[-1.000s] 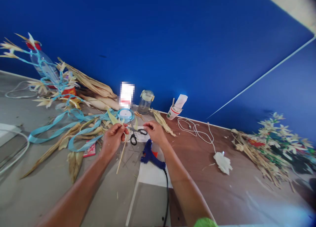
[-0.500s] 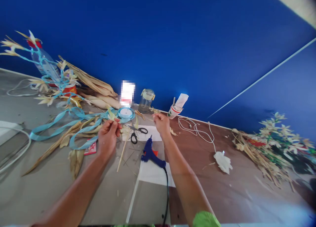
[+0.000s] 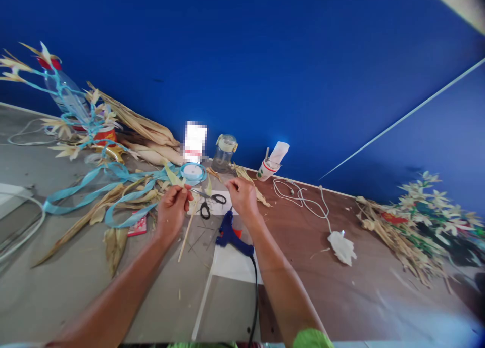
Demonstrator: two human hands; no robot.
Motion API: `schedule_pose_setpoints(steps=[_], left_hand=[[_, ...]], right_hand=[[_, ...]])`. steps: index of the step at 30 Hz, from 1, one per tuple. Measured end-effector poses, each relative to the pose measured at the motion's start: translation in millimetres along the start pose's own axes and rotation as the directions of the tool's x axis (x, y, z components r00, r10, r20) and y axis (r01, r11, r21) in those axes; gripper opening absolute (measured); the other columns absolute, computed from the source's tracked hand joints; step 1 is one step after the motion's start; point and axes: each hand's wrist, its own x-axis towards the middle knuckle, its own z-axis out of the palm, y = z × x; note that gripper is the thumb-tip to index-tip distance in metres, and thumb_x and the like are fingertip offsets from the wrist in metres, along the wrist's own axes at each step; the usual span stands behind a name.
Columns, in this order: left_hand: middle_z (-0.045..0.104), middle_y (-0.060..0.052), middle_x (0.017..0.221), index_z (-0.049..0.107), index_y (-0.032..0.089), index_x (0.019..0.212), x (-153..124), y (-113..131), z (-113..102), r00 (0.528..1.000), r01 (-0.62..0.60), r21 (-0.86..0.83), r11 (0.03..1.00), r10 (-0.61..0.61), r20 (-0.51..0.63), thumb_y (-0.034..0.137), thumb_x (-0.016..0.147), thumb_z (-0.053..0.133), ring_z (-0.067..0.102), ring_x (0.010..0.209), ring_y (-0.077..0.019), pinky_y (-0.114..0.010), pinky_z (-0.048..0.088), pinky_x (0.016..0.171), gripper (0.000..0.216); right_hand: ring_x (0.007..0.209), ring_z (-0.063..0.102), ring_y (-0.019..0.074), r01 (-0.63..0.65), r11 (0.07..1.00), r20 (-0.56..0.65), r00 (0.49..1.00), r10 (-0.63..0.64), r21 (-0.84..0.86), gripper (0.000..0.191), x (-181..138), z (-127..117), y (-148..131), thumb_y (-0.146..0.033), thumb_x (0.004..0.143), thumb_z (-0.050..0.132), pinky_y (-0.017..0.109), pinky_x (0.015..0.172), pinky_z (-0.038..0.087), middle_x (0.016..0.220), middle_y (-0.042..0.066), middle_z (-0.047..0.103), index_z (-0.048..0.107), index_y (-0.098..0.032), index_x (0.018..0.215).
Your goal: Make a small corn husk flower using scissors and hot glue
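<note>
Pale yellow dried husk strip (image 3: 173,177) sits just left of centre frame, pinched between the thumb and fingertips of my left hand (image 3: 172,209). My right hand (image 3: 242,197) hovers beside it, fingers curled closed; what it grips I cannot tell. Between them lie black-handled scissors (image 3: 209,204); below, a blue glue gun (image 3: 230,235); above, a light blue ribbon spool (image 3: 192,172).
</note>
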Motion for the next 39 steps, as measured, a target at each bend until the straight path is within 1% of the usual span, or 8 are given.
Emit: schedule_pose_setpoints(steps=[5,8,15,19,23,27,33,39], left_hand=[[0.057,0.0,0.069,0.058,0.016,0.072,-5.3,3.5,4.6,0.998,0.036,0.103,0.994,-0.042,0.052,0.028,0.08,0.052,0.04,0.045,-0.0052,-0.019,0.03,0.041,0.015],[0.056,0.001,0.067,0.057,0.017,0.073,-5.9,3.6,5.4,0.997,0.047,0.12,0.992,-0.054,0.06,0.029,0.08,0.052,0.04,0.046,-0.006,-0.019,0.03,0.041,0.015],[0.053,0.003,0.061,0.057,0.017,0.076,-4.9,-0.8,4.2,0.996,0.032,0.15,0.988,-0.044,0.08,0.03,0.081,0.05,0.04,0.044,-0.0065,-0.019,0.031,0.042,0.015],[0.053,0.003,0.061,0.057,0.017,0.073,-4.9,2.5,4.6,0.996,0.023,0.162,0.986,-0.036,0.081,0.028,0.081,0.05,0.04,0.044,-0.0067,-0.02,0.031,0.042,0.015],[0.052,0.003,0.058,0.056,0.017,0.071,-4.9,6.3,4.7,0.996,0.027,0.195,0.98,-0.042,0.073,0.027,0.081,0.049,0.04,0.045,-0.0074,-0.02,0.032,0.043,0.016],[0.052,0.003,0.059,0.057,0.018,0.073,-5.6,8.2,6.5,0.997,0.035,0.18,0.983,-0.047,0.059,0.027,0.08,0.049,0.039,0.044,-0.0072,-0.02,0.031,0.042,0.014],[0.05,0.003,0.056,0.056,0.018,0.068,-8.1,5.5,7.5,0.995,0.033,0.195,0.98,-0.051,0.088,0.028,0.08,0.05,0.038,0.044,-0.0072,-0.02,0.03,0.042,0.017],[0.051,0.003,0.058,0.055,0.017,0.067,-8.4,0.2,7.0,0.991,0.032,0.22,0.975,-0.059,0.117,0.029,0.081,0.049,0.039,0.045,-0.0069,-0.019,0.033,0.043,0.02]], right_hand=[[0.077,0.055,0.0165,-0.006,0.994,0.055,0.998,0.012,-0.111,0.021,-6.7,-3.7,-9.2,-0.022,0.085,0.048,0.027,0.075,0.037,0.079,0.005,0.064,0.067,-0.018,0.078],[0.081,0.057,0.0174,-0.019,0.987,0.196,0.979,0.05,-0.159,0.022,-8.3,-4.5,-14.0,-0.025,0.085,0.048,0.029,0.08,0.037,0.079,0.005,0.066,0.069,-0.019,0.078],[0.102,0.055,0.0216,0.101,0.985,0.524,0.852,-0.012,-0.141,0.035,-20.6,6.2,-23.2,-0.02,0.082,0.051,0.03,0.088,0.037,0.109,0.011,0.064,0.058,-0.017,0.116],[0.103,0.057,0.0216,0.094,0.994,0.622,0.776,-0.105,0.051,0.038,-28.5,14.4,-32.2,-0.012,0.08,0.049,0.031,0.089,0.038,0.109,0.012,0.066,0.057,-0.016,0.117],[0.095,0.061,0.0152,-0.131,0.916,0.541,0.835,-0.105,0.38,0.039,-24.7,12.2,-32.6,-0.015,0.085,0.042,0.026,0.084,0.043,0.103,0.006,0.069,0.051,-0.017,0.123],[0.089,0.061,0.0154,-0.227,0.936,0.45,0.889,0.087,0.267,0.028,-16.9,-2.1,-21.7,-0.018,0.083,0.047,0.025,0.081,0.043,0.1,0.006,0.069,0.064,-0.017,0.106],[0.092,0.053,0.0199,0.118,0.991,0.734,0.679,-0.032,-0.067,0.02,-30.3,-24.7,-20.1,-0.018,0.08,0.052,0.028,0.078,0.034,0.085,0.006,0.066,0.072,-0.02,0.084],[0.096,0.046,0.0253,0.27,0.932,0.763,0.646,0.012,-0.243,0.022,-41.9,-19.5,-30.5,-0.027,0.081,0.052,0.034,0.075,0.03,0.094,0.012,0.061,0.071,-0.018,0.087]])
